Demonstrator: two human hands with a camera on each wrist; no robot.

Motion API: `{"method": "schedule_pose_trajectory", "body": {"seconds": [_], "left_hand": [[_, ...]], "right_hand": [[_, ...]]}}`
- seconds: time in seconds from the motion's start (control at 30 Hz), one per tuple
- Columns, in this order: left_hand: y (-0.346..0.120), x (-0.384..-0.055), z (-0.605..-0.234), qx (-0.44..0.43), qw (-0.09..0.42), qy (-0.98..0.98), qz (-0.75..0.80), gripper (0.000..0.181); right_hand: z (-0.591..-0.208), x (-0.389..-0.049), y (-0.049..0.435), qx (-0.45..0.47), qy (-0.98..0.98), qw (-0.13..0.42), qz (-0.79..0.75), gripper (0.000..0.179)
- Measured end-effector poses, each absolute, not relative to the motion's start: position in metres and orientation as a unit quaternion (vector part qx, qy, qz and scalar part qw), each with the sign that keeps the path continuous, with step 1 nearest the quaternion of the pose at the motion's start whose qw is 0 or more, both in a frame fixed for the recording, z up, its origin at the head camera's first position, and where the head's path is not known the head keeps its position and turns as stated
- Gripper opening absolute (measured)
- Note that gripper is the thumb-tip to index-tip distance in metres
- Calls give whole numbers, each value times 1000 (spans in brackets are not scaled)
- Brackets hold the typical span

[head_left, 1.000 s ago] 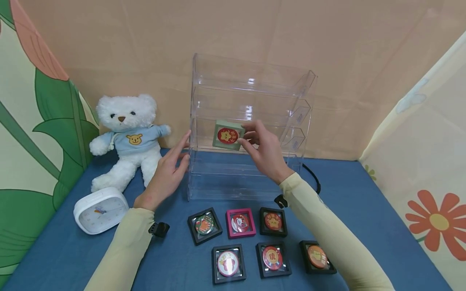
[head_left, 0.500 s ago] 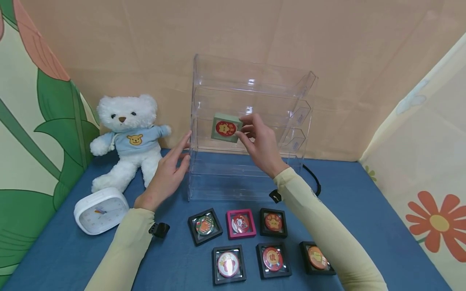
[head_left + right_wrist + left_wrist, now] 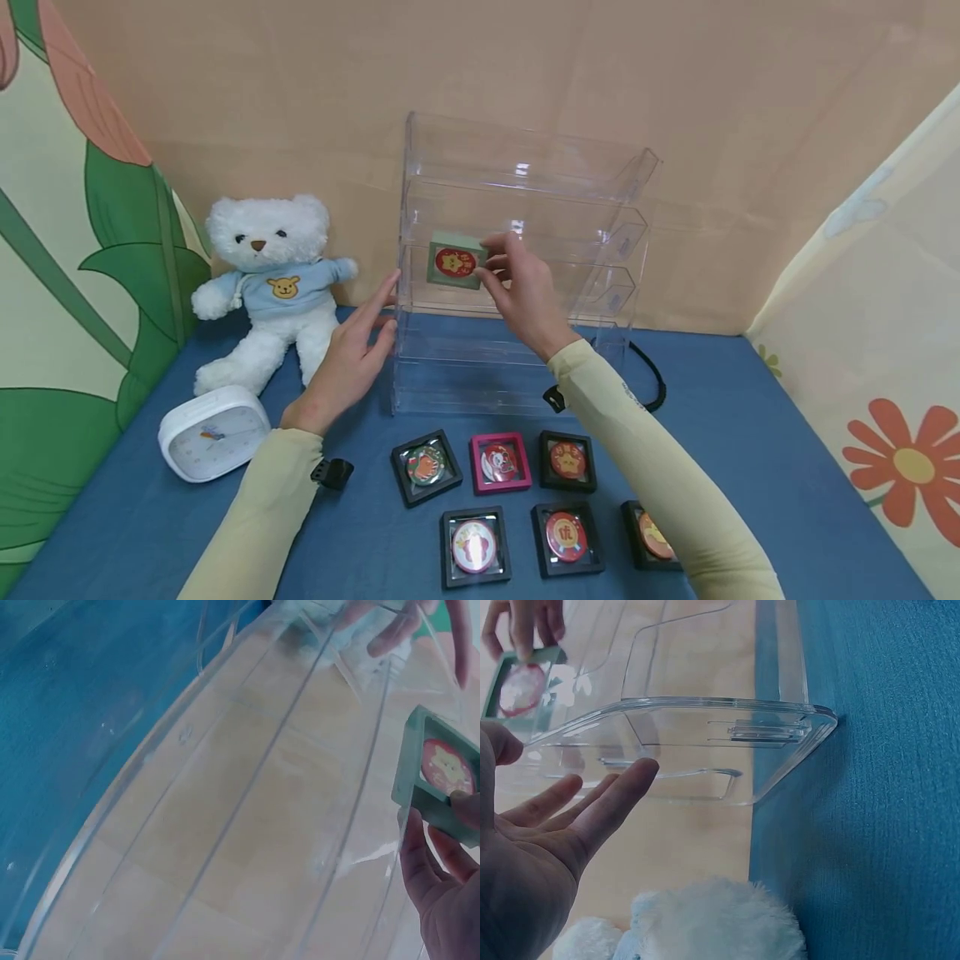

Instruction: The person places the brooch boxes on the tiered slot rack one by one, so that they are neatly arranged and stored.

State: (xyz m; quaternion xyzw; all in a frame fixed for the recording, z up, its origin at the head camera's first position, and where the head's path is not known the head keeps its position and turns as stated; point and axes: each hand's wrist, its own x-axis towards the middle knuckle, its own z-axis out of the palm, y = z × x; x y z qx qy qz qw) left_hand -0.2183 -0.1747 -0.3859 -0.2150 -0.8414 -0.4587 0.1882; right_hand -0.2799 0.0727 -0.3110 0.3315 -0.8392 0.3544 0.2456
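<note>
My right hand (image 3: pixel 525 296) pinches a small green square display frame (image 3: pixel 455 261) by its right side, thumb in front and fingers behind. A round red badge with a yellow bear-like figure sits in that frame, clearer in the right wrist view, where the green display frame (image 3: pixel 439 776) is tilted. It is in front of the middle tiers of a transparent tiered rack (image 3: pixel 517 387). At the rack's left side is my left hand (image 3: pixel 348 354), fingers straight and fingertips right at the edge. In the left wrist view, the left hand (image 3: pixel 562 840) lies alongside the clear side panel (image 3: pixel 705 724).
On the blue cloth before the rack lie several black display frames (image 3: pixel 567 460) with round badges and one pink display frame (image 3: pixel 500 492). A white teddy bear (image 3: pixel 262 317) and a white clock (image 3: pixel 213 435) stand at the left. A black cord (image 3: pixel 660 392) lies behind the rack's right.
My right hand has moved the green display frame slightly up and left across the rack, and the frame has tilted a little. My left hand stays at the rack's left side.
</note>
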Motion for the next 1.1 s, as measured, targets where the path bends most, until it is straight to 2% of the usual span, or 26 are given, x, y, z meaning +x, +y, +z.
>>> {"method": "schedule_pose_trajectory", "body": {"seconds": [0.63, 1.1], "left_hand": [[-171, -219, -384, -217, 180, -839, -466, 67], [-174, -217, -384, -212, 182, -841, -464, 66]], "right_hand": [[-318, -281, 55, 326, -853, 189, 360, 35], [-324, -283, 51, 334, -854, 199, 346, 42]]}}
